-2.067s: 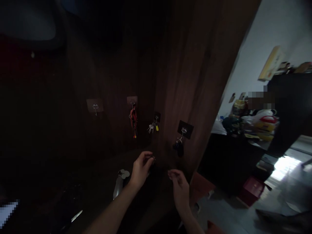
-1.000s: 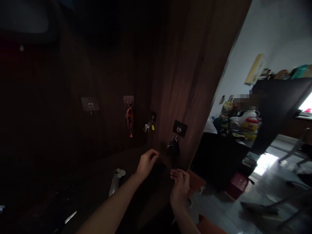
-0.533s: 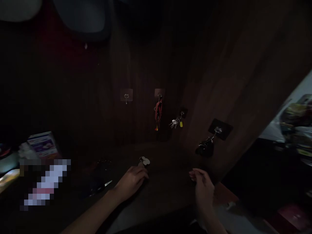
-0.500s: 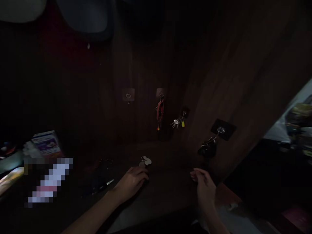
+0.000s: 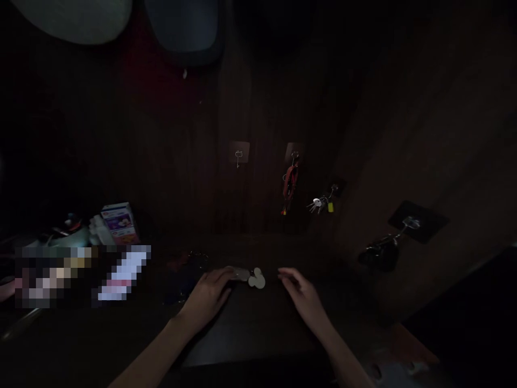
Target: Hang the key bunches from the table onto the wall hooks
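On the dark wooden surface lies a pale keychain with a rounded, mouse-head-shaped piece. A whitish oblong piece adjoins it on the left. My left hand has its fingers on the oblong piece's left end, which they partly cover. To the right of the keychain, my right hand is apart from it, its fingers loosely bent and holding nothing visible. Left of my left hand, a dim cluster of keys and dark items is hard to make out.
Along the dark wooden panel, a bare hook, a red strap, a key bunch and a black hanging item appear. A purple-and-white box stands at left. Pale and dark rounded shapes hang above.
The view has shifted, moving the hooks rightward in frame. My right hand has come closer to the keychain. The keychain now lies right of my left hand, with the oblong piece showing.
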Available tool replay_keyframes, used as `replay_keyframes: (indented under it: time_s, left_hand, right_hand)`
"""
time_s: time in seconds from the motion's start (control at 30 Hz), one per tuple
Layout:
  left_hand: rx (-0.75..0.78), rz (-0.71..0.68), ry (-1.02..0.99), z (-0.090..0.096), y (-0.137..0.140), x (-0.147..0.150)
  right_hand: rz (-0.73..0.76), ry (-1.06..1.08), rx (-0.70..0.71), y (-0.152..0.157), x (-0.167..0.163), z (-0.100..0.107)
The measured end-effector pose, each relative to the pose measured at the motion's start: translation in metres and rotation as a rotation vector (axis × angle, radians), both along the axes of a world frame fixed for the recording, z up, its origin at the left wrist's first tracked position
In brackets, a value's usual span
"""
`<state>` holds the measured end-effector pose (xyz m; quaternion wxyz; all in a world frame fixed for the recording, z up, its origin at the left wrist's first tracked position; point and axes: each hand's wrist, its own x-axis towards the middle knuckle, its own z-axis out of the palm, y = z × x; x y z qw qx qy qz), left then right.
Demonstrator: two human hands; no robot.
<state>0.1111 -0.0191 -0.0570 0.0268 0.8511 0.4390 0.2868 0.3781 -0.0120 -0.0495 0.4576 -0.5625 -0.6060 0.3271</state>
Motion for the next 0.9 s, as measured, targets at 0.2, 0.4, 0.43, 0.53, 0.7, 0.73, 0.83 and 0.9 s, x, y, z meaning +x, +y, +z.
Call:
replay_keyframes:
  time_s: [0.2,0.4,0.43,0.53,0.7,0.73,0.83,0.9]
  left_hand:
    - [0.047,0.101,-0.036,-0.009,-0.002,0.002]
    - [0.080,0.170,-0.003,-0.008,-0.005,0.002]
    - [0.078,0.154,-0.010,-0.008,-0.005,0.001]
    - [0.024,0.106,-0.038,-0.010,-0.003,0.001]
    - [-0.006,0.124,-0.095,-0.011,-0.001,0.000]
    - [0.005,0.116,-0.114,-0.010,-0.002,-0.001]
    - [0.001,0.055,-0.172,-0.007,-0.003,-0.001]
    - [0.000,0.022,-0.179,-0.005,-0.005,0.000]
  right_hand:
    - [0.291,-0.383,0.080,0.007,-0.052,0.012]
    - [0.304,-0.433,0.098,0.005,-0.054,0.005]
    - [0.312,-0.431,0.097,0.004,-0.051,0.003]
    - [0.344,-0.434,0.065,-0.001,-0.044,0.003]
    - [0.420,-0.368,0.063,-0.009,-0.037,0.005]
    - [0.424,-0.344,0.068,-0.009,-0.037,0.005]
    - [0.378,-0.246,0.042,-0.005,-0.041,0.004]
    - [0.320,-0.167,0.003,0.000,-0.046,0.003]
